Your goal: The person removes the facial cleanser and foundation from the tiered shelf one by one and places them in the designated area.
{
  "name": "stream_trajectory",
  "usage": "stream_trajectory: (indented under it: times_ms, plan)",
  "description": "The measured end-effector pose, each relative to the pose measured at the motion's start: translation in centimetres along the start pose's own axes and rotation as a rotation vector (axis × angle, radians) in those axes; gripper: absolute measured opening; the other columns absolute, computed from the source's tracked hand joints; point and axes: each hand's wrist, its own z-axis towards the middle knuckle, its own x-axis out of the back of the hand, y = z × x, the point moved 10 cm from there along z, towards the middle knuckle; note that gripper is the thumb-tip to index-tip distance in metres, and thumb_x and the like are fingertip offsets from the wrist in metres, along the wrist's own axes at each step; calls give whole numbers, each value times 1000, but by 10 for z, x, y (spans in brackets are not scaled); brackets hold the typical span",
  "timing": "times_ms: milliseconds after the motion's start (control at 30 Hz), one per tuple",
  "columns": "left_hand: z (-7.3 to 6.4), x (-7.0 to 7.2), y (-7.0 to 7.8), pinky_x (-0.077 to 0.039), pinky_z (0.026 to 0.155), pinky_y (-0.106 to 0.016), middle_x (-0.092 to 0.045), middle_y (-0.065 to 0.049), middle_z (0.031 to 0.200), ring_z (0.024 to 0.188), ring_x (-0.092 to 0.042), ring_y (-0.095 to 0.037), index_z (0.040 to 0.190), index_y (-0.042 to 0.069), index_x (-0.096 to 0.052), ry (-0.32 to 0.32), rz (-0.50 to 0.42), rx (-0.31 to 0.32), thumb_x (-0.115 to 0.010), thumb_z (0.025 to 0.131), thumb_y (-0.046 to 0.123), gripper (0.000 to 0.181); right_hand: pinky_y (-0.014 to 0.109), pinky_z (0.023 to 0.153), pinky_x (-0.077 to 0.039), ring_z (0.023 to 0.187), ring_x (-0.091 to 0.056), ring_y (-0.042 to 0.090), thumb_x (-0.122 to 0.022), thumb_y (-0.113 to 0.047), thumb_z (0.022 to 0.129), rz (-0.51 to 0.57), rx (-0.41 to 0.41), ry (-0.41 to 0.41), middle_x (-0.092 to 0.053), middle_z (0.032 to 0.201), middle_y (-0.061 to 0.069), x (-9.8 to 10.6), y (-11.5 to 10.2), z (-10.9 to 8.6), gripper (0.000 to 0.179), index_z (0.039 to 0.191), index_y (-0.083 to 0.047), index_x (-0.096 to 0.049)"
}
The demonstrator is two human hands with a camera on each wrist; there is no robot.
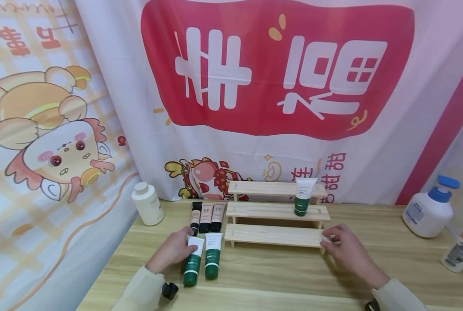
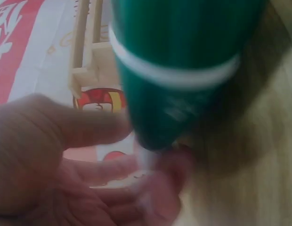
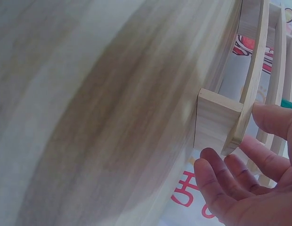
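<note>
In the head view my left hand pinches the white end of a green-and-white squeeze tube. The left wrist view has this tube large and blurred, with thumb and fingers around its narrow end. A second green-and-white tube lies just to its right. My right hand is at the right end of a three-tier wooden rack, thumb and index finger around the tip of the lowest board. On the rack's middle tier, a third green-and-white tube stands cap down.
Several small beige-and-black BB tubes lie left of the rack. A white bottle stands at the back left. To the right are a blue-topped pump bottle and an orange-capped bottle. A printed curtain hangs behind.
</note>
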Motion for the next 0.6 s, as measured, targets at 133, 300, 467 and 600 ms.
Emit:
stream_trajectory:
  times_ms: [133,300,467,600]
  plan:
    - [-5,-4,0,-48,67,-40,-59,-10,90,73,-53,-21,122,1,-55,-44,78,43,-73,82,28,51,43,74,-53,87,-60,30,-75,-13,80,-9,6,6,-54,102,14,1,-1,0,29,103,2,-67]
    - [-8,-7,1,-45,63,-37,-57,-9,87,71,-51,-21,119,0,-58,-63,74,85,-73,83,29,49,42,73,-53,86,-60,29,-75,-12,81,-16,-3,-1,-54,101,14,0,-2,-1,29,103,3,-67]
    - [-1,-8,-3,-46,62,-36,-59,-12,92,72,-52,-22,121,-2,-56,-50,60,100,-71,84,31,52,40,73,-53,86,-60,27,-75,-12,80,-19,1,-1,-54,101,14,0,-1,0,28,104,3,-67]
    - [4,-8,-3,-46,64,-37,-60,-14,98,73,-52,-22,120,-2,-57,-38,63,86,-72,84,32,52,40,72,-53,84,-60,26,-75,-11,80,-22,18,15,-54,100,14,1,-3,-1,27,102,3,-67]
